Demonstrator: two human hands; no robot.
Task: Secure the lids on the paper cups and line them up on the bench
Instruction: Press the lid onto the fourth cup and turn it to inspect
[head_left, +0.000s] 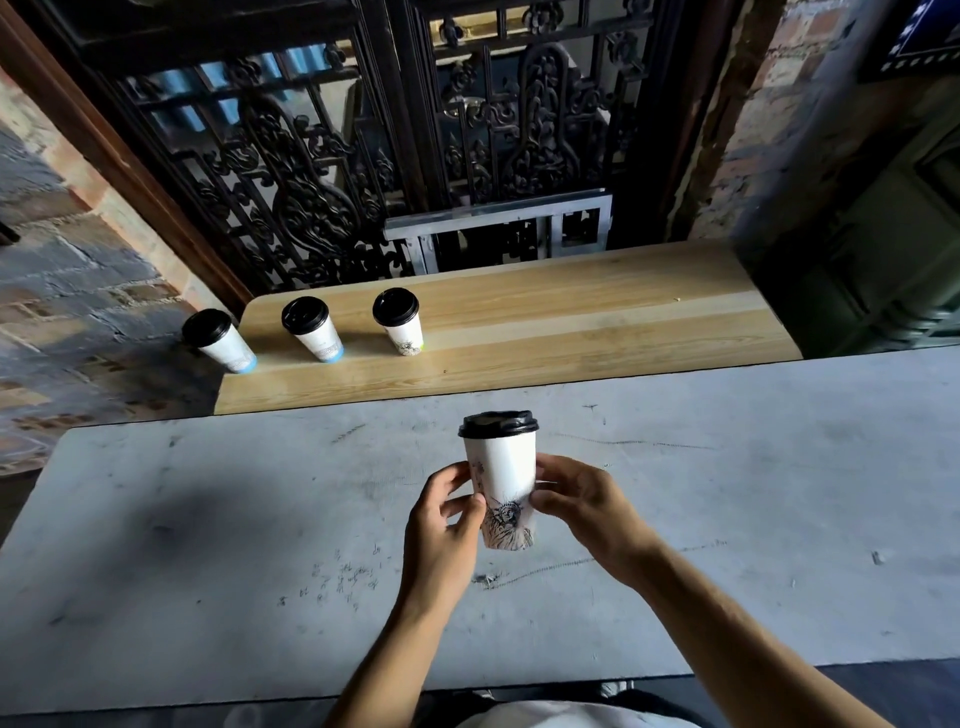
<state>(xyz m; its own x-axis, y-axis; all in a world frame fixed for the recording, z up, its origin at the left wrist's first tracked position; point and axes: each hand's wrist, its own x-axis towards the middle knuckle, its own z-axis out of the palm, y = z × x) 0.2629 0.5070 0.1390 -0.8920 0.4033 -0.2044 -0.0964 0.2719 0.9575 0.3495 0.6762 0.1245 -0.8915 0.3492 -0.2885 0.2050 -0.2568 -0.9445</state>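
A white paper cup with a black lid and a dark drawing near its base is held upright above the grey table. My left hand grips its lower left side and my right hand grips its lower right side. Three more lidded white cups stand in a row along the left end of the wooden bench: the left cup at the bench's left edge, the middle cup, the right cup.
The bench lies beyond the table's far edge, with bare wood to the right of the cups. Behind it rises a dark ornate metal gate and a small metal frame. Brick walls flank both sides.
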